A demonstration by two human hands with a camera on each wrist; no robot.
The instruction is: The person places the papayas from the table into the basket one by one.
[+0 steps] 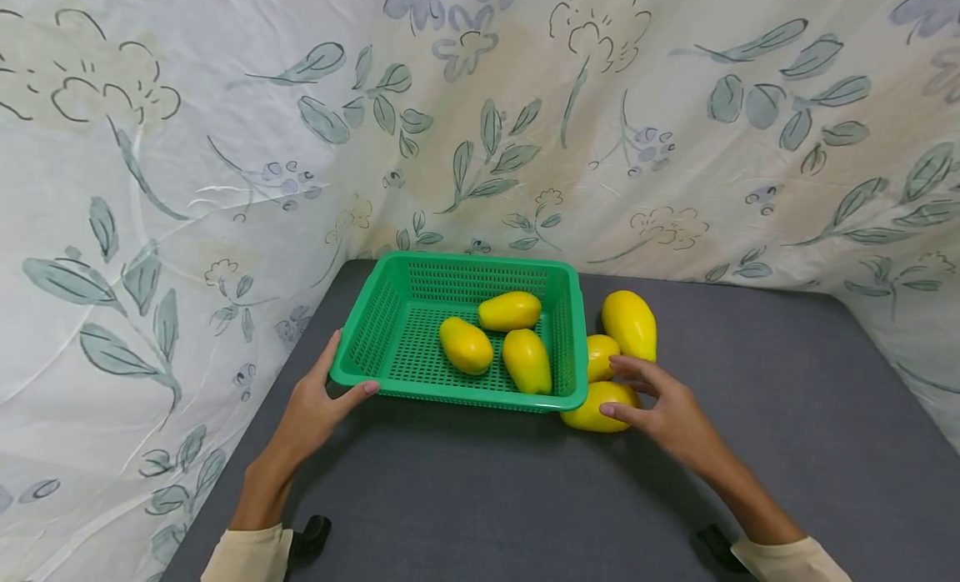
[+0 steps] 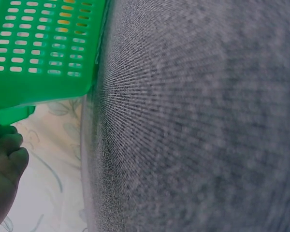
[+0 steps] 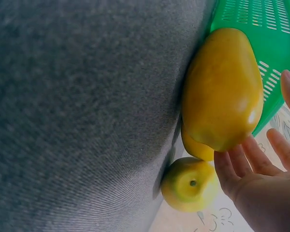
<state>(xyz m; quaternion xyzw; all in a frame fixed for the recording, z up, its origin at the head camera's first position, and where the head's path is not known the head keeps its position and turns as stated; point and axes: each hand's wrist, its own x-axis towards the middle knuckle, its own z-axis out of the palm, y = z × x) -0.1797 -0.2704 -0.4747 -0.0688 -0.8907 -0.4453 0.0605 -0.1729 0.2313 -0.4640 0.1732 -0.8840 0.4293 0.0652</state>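
Observation:
A green plastic basket (image 1: pixel 457 398) with slotted sides sits on the dark table. Three yellow mangoes lie inside: one at the back (image 1: pixel 510 311), one at the left (image 1: pixel 466 346) and one at the front right (image 1: pixel 527 362). My left hand (image 1: pixel 315 407) holds the basket's front left corner, thumb on the front rim and fingers round the left side. Beside the basket's right wall are three more mangoes: a near one (image 3: pixel 223 89), a middle one (image 1: pixel 601 357) and a far one (image 1: pixel 629 325). Over the near one my right hand (image 1: pixel 660 407) reaches with spread, slightly bent fingers, fingertips right at its end.
Grey cloth covers the table (image 1: pixel 465 507), which extends in front of the basket and far to the right. A floral curtain (image 1: pixel 480 132) hangs behind it and along the left side, close to the basket's back edge.

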